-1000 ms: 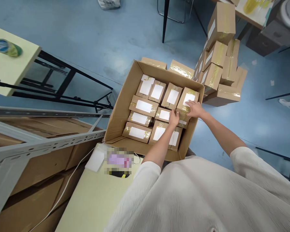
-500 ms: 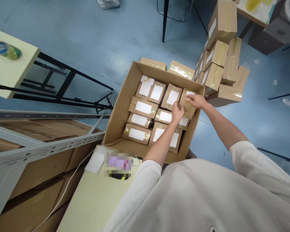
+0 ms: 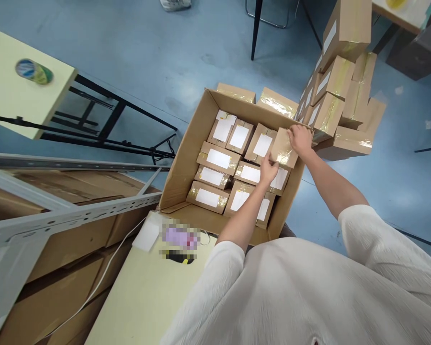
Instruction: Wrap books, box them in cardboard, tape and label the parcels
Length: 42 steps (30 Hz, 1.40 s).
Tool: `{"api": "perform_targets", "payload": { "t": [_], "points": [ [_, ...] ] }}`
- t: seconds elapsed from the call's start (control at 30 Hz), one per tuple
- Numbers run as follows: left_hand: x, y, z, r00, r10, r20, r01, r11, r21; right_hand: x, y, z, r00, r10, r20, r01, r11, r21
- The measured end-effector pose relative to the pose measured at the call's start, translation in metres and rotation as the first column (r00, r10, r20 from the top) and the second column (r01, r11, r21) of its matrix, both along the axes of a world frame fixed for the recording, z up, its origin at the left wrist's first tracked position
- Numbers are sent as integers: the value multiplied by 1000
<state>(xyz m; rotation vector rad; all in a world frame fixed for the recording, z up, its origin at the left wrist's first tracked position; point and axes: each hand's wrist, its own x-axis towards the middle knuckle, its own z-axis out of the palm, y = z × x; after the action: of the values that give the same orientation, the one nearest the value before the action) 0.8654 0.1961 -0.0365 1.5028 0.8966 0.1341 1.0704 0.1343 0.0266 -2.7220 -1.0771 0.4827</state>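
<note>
A large open cardboard carton (image 3: pixel 187 158) holds several small taped cardboard boxes, most with white labels facing up. At its far right corner, one small cardboard box (image 3: pixel 284 147) is between my hands, tilted, with a plain brown side and shiny tape showing. My left hand (image 3: pixel 269 170) grips its near left edge, thumb and fingers closed on it. My right hand (image 3: pixel 300 138) is closed over its far right edge, close to the carton's rim. Beside it on the left lies a labelled box (image 3: pixel 262 143); under my left hand are other labelled boxes (image 3: pixel 249 173).
Stacked small boxes (image 3: pixel 335 79) stand on the floor beyond the carton, to the right. A pale table (image 3: pixel 143 287) bears a purple item (image 3: pixel 180 237), partly blurred. At left are a metal shelf rack (image 3: pixel 75 211) with cartons and another table (image 3: pixel 7 96) with a can (image 3: pixel 34 71).
The small box has turned between my hands: its white label was showing and is now out of sight. My right hand has shifted to its far edge. The whole view has swung slightly.
</note>
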Motion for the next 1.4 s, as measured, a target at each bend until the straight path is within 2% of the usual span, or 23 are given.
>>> {"api": "perform_targets", "payload": {
  "t": [0.07,0.13,0.27,0.4,0.6,0.83,0.97,1.07,1.23,1.4],
  "points": [
    [5,-2,2,1000,-17,18,17,1000,-5,-17,-13,-6,997,-25,68,22,999,35],
    [9,-5,6,999,-22,27,22,1000,-10,-38,-29,-12,998,-34,50,32,999,33],
    [18,-13,14,995,-47,84,51,997,-49,-67,-50,-25,998,23,-50,-27,997,-77],
    [19,-18,15,994,-53,91,54,998,-11,-61,-46,-40,981,109,-158,-136,975,-175],
    [-10,-7,11,999,20,-36,-19,1000,23,-45,-32,-59,946,43,-320,-144,943,-300],
    [-39,-1,27,998,50,-45,-46,996,74,-35,-34,-66,936,68,-344,-189,924,-331],
    [-65,-4,39,996,71,-46,-67,994,82,-34,-24,-59,938,74,-338,-207,903,-376],
    [-90,-4,46,991,119,-61,-113,990,90,-51,-24,-45,936,173,-305,-268,915,-302],
    [-140,-5,61,979,192,-64,-186,978,96,-116,-47,-19,913,278,-299,-349,911,-221],
    [-211,-1,82,966,260,17,-258,945,201,-190,-55,3,889,358,-285,-410,901,-145]
  ]
}}
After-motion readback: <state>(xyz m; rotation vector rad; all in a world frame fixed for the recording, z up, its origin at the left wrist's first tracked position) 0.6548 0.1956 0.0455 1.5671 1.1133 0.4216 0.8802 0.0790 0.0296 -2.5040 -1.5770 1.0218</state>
